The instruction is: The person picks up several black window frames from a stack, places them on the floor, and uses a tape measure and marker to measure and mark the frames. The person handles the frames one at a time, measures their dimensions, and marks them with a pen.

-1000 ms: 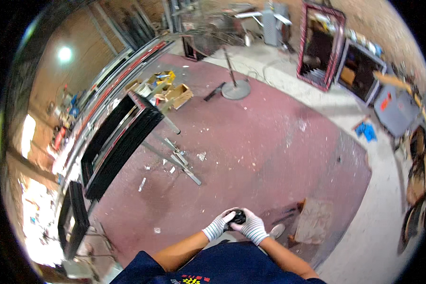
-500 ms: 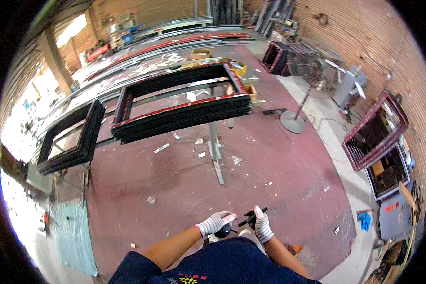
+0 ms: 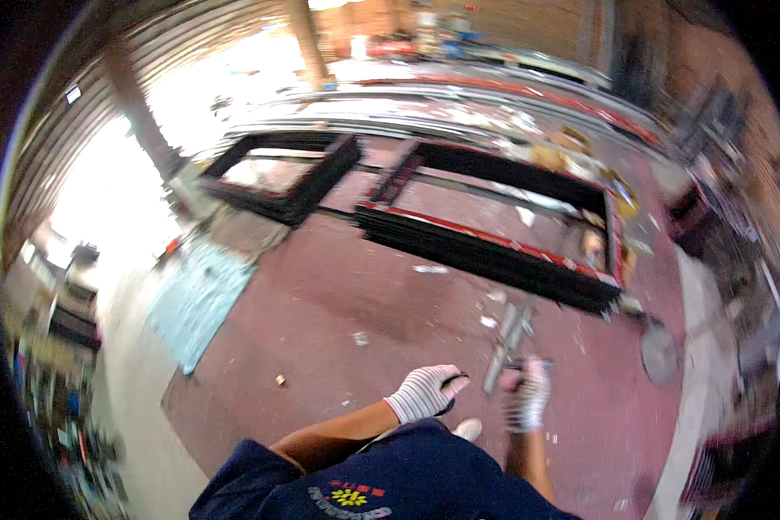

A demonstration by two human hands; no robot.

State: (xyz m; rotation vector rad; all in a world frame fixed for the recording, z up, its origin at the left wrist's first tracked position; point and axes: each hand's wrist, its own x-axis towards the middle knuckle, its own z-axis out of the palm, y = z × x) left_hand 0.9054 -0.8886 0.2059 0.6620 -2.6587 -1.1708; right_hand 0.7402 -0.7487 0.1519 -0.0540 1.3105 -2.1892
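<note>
My left hand (image 3: 426, 390), in a white striped glove with pink fingertips, is closed round a black object, mostly hidden by the palm. To its right my right hand (image 3: 529, 400), in a matching glove, is smeared by motion. Its fingers look curled around something dark whose kind I cannot make out. Both hands are held apart in front of my body, above the dark red floor. Ahead of them lies a large stack of black rectangular frames (image 3: 494, 256) with red along the top edges. A smaller stack of black frames (image 3: 299, 204) stands to its left.
A grey metal support leg (image 3: 505, 347) stands below the large stack. On the left, a pale blue sheet (image 3: 198, 299) lies on the floor. The round base of a stand (image 3: 660, 354) is at the right. Long bars (image 3: 529, 95) fill the back, and scraps litter the dark red floor (image 3: 321, 347).
My view has swung to the left, so the frame stacks now sit further right. My hands have moved further apart, the right one rising and blurring.
</note>
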